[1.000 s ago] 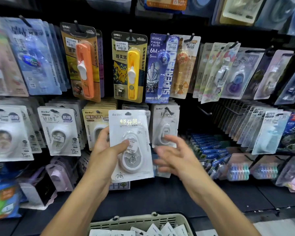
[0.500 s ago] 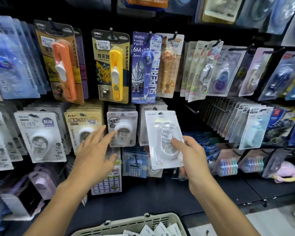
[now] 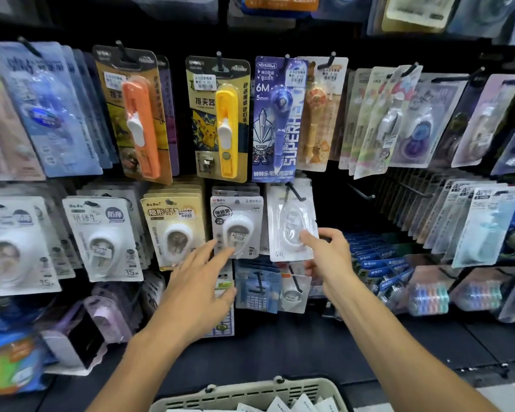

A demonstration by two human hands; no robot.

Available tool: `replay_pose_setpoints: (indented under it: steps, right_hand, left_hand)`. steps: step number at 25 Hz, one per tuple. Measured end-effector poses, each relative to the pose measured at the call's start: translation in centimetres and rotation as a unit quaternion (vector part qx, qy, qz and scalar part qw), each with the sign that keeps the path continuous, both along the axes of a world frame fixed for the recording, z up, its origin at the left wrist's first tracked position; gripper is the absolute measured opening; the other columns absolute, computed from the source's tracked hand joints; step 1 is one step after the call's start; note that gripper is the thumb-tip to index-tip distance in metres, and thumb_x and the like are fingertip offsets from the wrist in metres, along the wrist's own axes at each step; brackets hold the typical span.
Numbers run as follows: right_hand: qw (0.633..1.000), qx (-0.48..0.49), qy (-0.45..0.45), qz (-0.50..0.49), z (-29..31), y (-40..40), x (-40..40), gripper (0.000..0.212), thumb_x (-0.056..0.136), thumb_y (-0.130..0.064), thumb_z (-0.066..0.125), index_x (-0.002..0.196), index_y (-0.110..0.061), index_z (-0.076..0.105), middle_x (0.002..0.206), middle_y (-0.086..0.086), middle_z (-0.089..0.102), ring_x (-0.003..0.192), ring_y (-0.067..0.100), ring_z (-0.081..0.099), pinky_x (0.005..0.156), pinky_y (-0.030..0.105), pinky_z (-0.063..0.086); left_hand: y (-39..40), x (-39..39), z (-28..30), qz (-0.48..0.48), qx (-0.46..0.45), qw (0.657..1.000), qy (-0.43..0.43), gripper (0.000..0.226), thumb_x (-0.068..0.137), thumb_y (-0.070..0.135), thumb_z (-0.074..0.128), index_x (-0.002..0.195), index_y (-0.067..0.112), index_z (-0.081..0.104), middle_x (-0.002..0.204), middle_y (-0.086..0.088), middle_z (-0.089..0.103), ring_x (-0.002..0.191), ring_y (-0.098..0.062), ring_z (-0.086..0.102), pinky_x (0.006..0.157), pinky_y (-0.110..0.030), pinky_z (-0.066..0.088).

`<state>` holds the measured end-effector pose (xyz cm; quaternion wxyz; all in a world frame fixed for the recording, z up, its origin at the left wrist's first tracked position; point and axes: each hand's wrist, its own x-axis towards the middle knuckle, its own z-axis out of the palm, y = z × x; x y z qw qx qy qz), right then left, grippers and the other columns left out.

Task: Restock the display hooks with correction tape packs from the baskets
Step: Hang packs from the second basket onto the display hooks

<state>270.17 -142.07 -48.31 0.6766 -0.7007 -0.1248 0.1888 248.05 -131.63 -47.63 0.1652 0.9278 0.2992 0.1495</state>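
right hand (image 3: 329,257): grip pinched on the lower right edge of a clear pack (image 3: 290,223), thumb on the front, other fingers behind it; forearm comes up from the bottom right.
clear pack: upright, flat to the display, top at a black hook (image 3: 295,191); can't tell if the hook is through the hang hole. Hangs under the blue pen pack (image 3: 275,120), just right of the grey-white pack (image 3: 235,226).
left hand (image 3: 199,281): grip wide, fingers straight and spread, holding nothing; fingertips (image 3: 226,252) at the bottom of the grey-white pack, contact unclear.
middle row, leftward: yellow-card pack (image 3: 173,230), then white packs (image 3: 101,236), each stacked several deep on its hook.
top row: orange clip pack (image 3: 137,114), yellow clip pack (image 3: 220,120), blue pen pack, tan pen pack (image 3: 318,114), more packs fanning to the right edge.
low row: small blue calculator pack (image 3: 257,289) and a tape pack (image 3: 292,292) below the hands.
right side: bare hooks (image 3: 360,191), rows of thin packs (image 3: 458,215), blue boxes (image 3: 372,257), coloured roll packs (image 3: 428,298).
basket (image 3: 250,392): beige, at the bottom edge between the forearms, white packs (image 3: 304,404) inside.
shelf (image 3: 280,346): dark, below the display.
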Motion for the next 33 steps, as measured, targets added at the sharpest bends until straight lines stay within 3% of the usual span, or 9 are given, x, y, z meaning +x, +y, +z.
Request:
replay_pose_setpoints:
  steps: [4, 6, 10, 14, 18, 23, 27, 30, 33]
  right_hand:
    - [0.995, 0.020, 0.084, 0.048, -2.3, 0.8, 0.0, 0.075, 0.091, -0.019, 0.074, 0.151, -0.019, 0.029, 0.130, 0.009, 0.051, 0.090, 0.025, 0.068, 0.069, 0.033, 0.060]
    - [0.995, -0.042, 0.058, 0.065, -4.2, 0.8, -0.9, 0.067, 0.093, -0.022, 0.071, 0.148, -0.020, 0.033, 0.134, 0.007, 0.051, 0.107, 0.026, 0.060, 0.086, 0.041, 0.057]
    - [0.984, -0.124, 0.047, 0.119, -10.7, -0.9, -6.8, 0.021, 0.093, -0.014, 0.066, 0.112, -0.019, 0.059, 0.103, 0.004, 0.066, 0.083, 0.022, 0.066, 0.071, 0.037, 0.056]
    - [0.933, -0.302, -0.045, 0.191, -22.6, -7.1, -14.3, 0.023, 0.089, -0.006, 0.063, 0.112, -0.008, 0.068, 0.105, 0.016, 0.073, 0.086, 0.032, 0.068, 0.082, 0.041, 0.056]
    - [0.835, -0.426, -0.172, 0.303, -28.2, -11.2, -16.1, 0.043, 0.087, -0.019, 0.069, 0.128, -0.013, 0.058, 0.126, 0.008, 0.059, 0.112, 0.029, 0.061, 0.090, 0.032, 0.048]
    - [0.821, -0.413, -0.155, 0.364, -29.4, -11.2, -15.6, 0.054, 0.081, -0.024, 0.079, 0.130, -0.020, 0.057, 0.126, 0.001, 0.051, 0.111, 0.022, 0.061, 0.083, 0.027, 0.045]
    - [0.830, -0.387, -0.118, 0.385, -30.0, -11.1, -16.4, 0.052, 0.076, -0.022, 0.084, 0.122, -0.029, 0.061, 0.114, -0.004, 0.054, 0.097, 0.012, 0.058, 0.070, 0.018, 0.042]
    - [0.830, -0.373, -0.114, 0.398, -30.6, -11.3, -16.8, 0.041, 0.077, -0.020, 0.079, 0.114, -0.028, 0.064, 0.105, -0.006, 0.066, 0.089, 0.013, 0.065, 0.073, 0.024, 0.050]
    - [0.825, -0.361, -0.117, 0.420, -31.0, -11.6, -16.9, 0.029, 0.086, -0.020, 0.072, 0.115, -0.015, 0.072, 0.102, -0.005, 0.073, 0.091, 0.014, 0.067, 0.081, 0.028, 0.051]
  left_hand:
    - [0.1, -1.0, -1.6, -0.013, -0.010, 1.000, -0.015, 0.063, 0.097, 0.036, 0.059, 0.154, 0.036, 0.033, 0.162, 0.007, 0.030, 0.148, -0.018, 0.028, 0.120, -0.037, 0.028]
    - [0.1, -1.4, -2.7, -0.015, -0.038, 0.999, 0.011, 0.058, 0.096, 0.034, 0.061, 0.150, 0.030, 0.042, 0.154, 0.002, 0.045, 0.139, -0.022, 0.042, 0.112, -0.035, 0.038]
    - [-1.0, -2.9, -7.9, -0.074, -0.102, 0.967, 0.219, 0.054, 0.096, 0.034, 0.062, 0.147, 0.024, 0.047, 0.148, -0.003, 0.054, 0.133, -0.025, 0.051, 0.104, -0.032, 0.043]
    - [-2.8, -8.5, -16.8, -0.065, -0.206, 0.895, 0.390, 0.058, 0.094, 0.036, 0.066, 0.146, 0.023, 0.045, 0.148, -0.005, 0.051, 0.130, -0.025, 0.052, 0.103, -0.032, 0.045]
    - [-2.8, -14.1, -22.6, 0.044, -0.202, 0.904, 0.373, 0.076, 0.089, 0.025, 0.067, 0.155, 0.020, 0.030, 0.155, -0.007, 0.042, 0.138, -0.027, 0.045, 0.112, -0.040, 0.041]
    - [-3.3, -15.7, -25.4, -0.004, -0.096, 0.893, 0.439, 0.091, 0.085, 0.024, 0.066, 0.160, 0.023, 0.015, 0.156, -0.003, 0.042, 0.139, -0.023, 0.039, 0.113, -0.046, 0.027]
    - [-2.6, -14.2, -25.3, -0.017, -0.057, 0.884, 0.464, 0.089, 0.077, 0.039, 0.079, 0.153, 0.024, 0.034, 0.146, -0.003, 0.046, 0.134, -0.025, 0.037, 0.109, -0.045, 0.031]
    - [-1.6, -14.0, -24.3, -0.027, -0.176, 0.883, 0.434, 0.087, 0.069, 0.037, 0.089, 0.144, 0.028, 0.047, 0.138, -0.001, 0.055, 0.130, -0.023, 0.044, 0.105, -0.040, 0.036]
    - [-1.5, -14.5, -24.1, -0.020, -0.379, 0.870, 0.314, 0.039, 0.079, 0.023, 0.086, 0.111, 0.028, 0.066, 0.122, 0.001, 0.069, 0.111, -0.021, 0.064, 0.096, -0.039, 0.053]
